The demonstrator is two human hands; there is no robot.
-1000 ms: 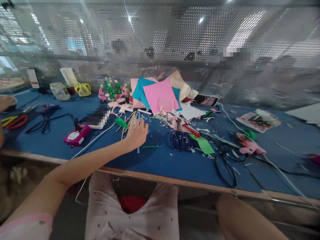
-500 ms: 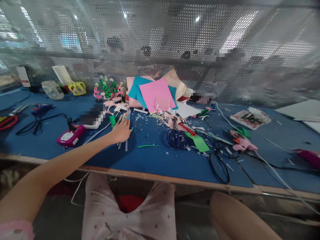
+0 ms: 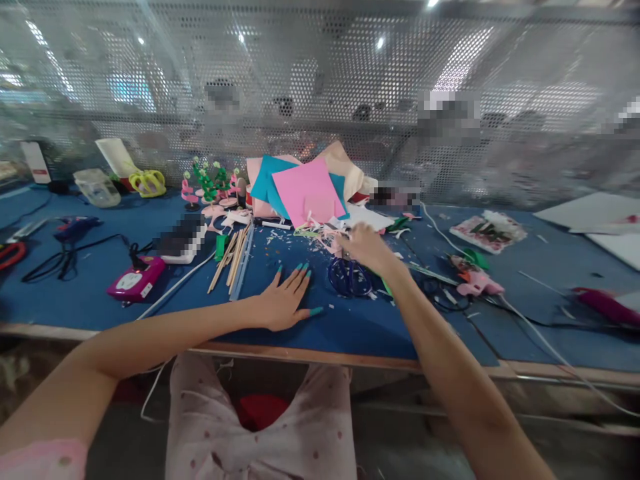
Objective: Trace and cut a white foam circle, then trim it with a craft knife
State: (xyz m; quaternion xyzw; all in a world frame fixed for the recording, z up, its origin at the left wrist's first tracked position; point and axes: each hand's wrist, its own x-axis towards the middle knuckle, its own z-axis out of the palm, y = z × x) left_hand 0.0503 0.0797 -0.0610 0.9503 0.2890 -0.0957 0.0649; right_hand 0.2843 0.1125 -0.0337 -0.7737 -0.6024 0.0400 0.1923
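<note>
My left hand point(image 3: 285, 299) lies flat on the blue tabletop, palm down with fingers spread. Left of it are several thin wooden sticks point(image 3: 231, 259) and long translucent sticks point(image 3: 243, 263) in a loose bundle, beside a small green piece point(image 3: 221, 247). My right hand point(image 3: 369, 248) reaches over paper scraps point(image 3: 327, 239), just above the blue-handled scissors point(image 3: 351, 277). Its fingers point down and are blurred, so whether they grip anything is unclear. Behind the scraps rest pink sheets point(image 3: 304, 189) and blue sheets point(image 3: 265, 185).
Small green-and-pink tree figures point(image 3: 207, 183) stand at back left. A purple box point(image 3: 136, 279) with a cable sits near a phone point(image 3: 183, 237). Pink glue gun point(image 3: 480, 282), cords and a clear bag point(image 3: 487, 232) lie to the right. A perforated metal screen point(image 3: 320, 80) borders the back.
My left hand has left the stick bundle and moved right and nearer, now flat on the table. My right arm has come in from the lower right, its hand over the scraps and scissors.
</note>
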